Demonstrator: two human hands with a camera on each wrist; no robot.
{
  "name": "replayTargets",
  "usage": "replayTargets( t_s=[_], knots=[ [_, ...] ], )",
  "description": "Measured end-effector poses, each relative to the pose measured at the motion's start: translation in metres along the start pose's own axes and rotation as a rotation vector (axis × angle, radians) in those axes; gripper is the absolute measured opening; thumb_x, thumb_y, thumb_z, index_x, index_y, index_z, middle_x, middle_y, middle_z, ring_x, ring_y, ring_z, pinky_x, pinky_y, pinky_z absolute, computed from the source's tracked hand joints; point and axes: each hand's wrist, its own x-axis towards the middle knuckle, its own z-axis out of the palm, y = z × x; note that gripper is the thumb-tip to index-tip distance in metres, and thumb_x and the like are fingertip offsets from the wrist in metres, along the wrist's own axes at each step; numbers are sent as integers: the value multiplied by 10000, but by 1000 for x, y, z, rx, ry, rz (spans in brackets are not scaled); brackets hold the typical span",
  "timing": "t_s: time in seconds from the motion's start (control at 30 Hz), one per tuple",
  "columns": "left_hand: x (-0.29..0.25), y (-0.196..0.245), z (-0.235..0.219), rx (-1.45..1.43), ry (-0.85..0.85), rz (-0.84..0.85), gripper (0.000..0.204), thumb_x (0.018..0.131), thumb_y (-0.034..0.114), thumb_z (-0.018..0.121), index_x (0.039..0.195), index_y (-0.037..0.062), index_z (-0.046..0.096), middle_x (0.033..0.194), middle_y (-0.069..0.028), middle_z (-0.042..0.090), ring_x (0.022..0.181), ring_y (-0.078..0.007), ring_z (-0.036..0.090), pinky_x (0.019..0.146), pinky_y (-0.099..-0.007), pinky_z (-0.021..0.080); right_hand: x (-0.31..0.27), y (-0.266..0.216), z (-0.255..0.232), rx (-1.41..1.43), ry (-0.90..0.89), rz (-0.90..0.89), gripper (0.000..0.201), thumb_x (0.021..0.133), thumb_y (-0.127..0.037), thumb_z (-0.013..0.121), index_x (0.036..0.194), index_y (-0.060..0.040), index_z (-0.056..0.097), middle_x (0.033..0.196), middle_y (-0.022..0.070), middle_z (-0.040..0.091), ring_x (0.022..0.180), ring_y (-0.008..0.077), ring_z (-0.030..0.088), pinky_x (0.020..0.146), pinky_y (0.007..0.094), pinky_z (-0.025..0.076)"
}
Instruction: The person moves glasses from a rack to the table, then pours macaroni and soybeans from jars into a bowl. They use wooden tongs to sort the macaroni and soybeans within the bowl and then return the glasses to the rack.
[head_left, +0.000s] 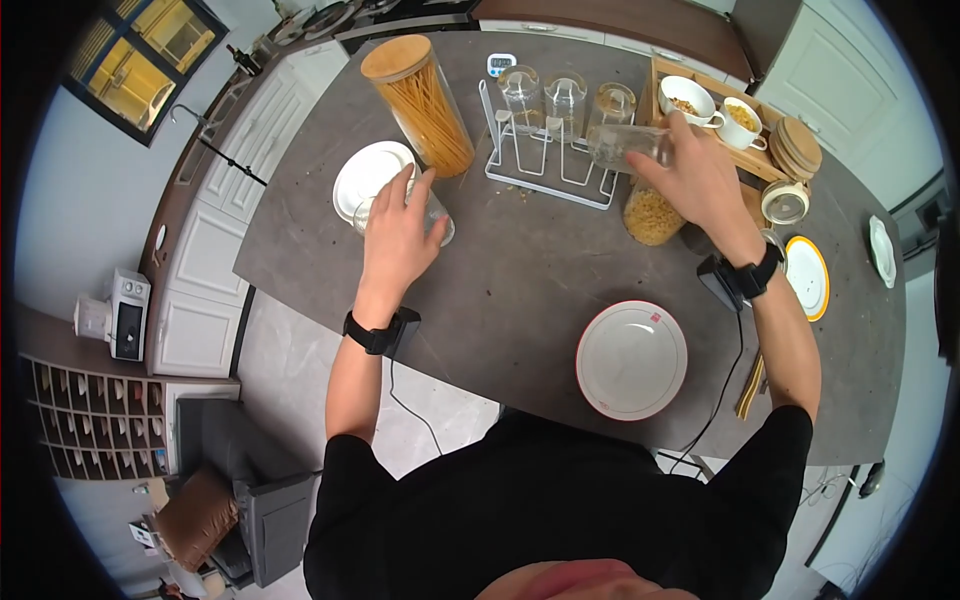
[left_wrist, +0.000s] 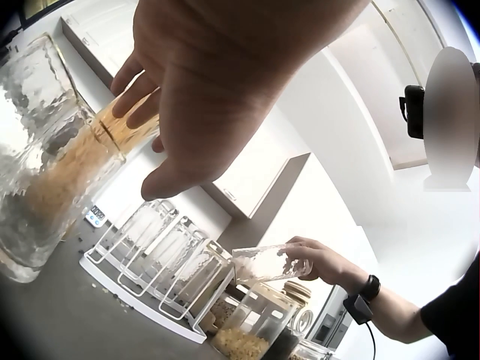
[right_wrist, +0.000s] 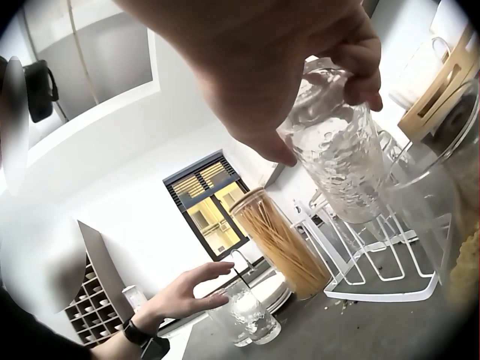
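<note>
My right hand (head_left: 697, 182) grips a clear textured glass (head_left: 615, 148) by one end, fingers and thumb around it. The glass lies tilted in the air at the right end of the white wire rack (head_left: 548, 191); in the right wrist view the glass (right_wrist: 337, 161) is in front of the rack. Three upside-down glasses (head_left: 565, 100) stand along the rack. My left hand (head_left: 395, 238) is over two clear glasses (right_wrist: 259, 319) beside the white plates (head_left: 350, 180), its fingers extended and spread. Whether it touches a glass, I cannot tell.
A tall spaghetti jar (head_left: 425, 110) stands left of the rack, a timer (head_left: 501, 65) behind it. Right of the rack are a jar of short pasta (head_left: 653, 218) and a wooden tray with cups (head_left: 740, 120). A red-rimmed plate (head_left: 632, 360) lies near my body.
</note>
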Motion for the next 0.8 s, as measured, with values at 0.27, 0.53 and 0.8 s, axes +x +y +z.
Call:
replayTargets(
  t_s=[0.27, 0.53, 0.8],
  knots=[
    [1, -12, 21, -96, -41, 5, 670, 758, 47, 771, 1393, 45, 556, 1431, -224, 548, 1270, -409, 572, 1075, -481, 470, 42, -14, 43, -276, -31, -250, 575, 858, -410, 762, 1208, -2, 558, 976, 238, 687, 824, 402, 725, 707, 467, 593],
    [10, -25, 16, 50, -144, -69, 683, 733, 155, 843, 1369, 68, 607, 1339, -200, 627, 1185, -388, 630, 1006, -447, 509, 61, -21, 63, -364, -274, -235, 578, 884, -443, 746, 1238, -15, 584, 1088, 260, 683, 917, 413, 721, 764, 476, 589],
    [15, -2, -11, -167, -48, -41, 579, 721, 147, 866, 1264, 61, 683, 1228, -130, 691, 1100, -340, 672, 921, -430, 562, 42, -40, 53, -284, -43, -264, 534, 897, -471, 735, 1161, -15, 648, 960, 191, 727, 877, 371, 734, 751, 462, 595]
  ],
)
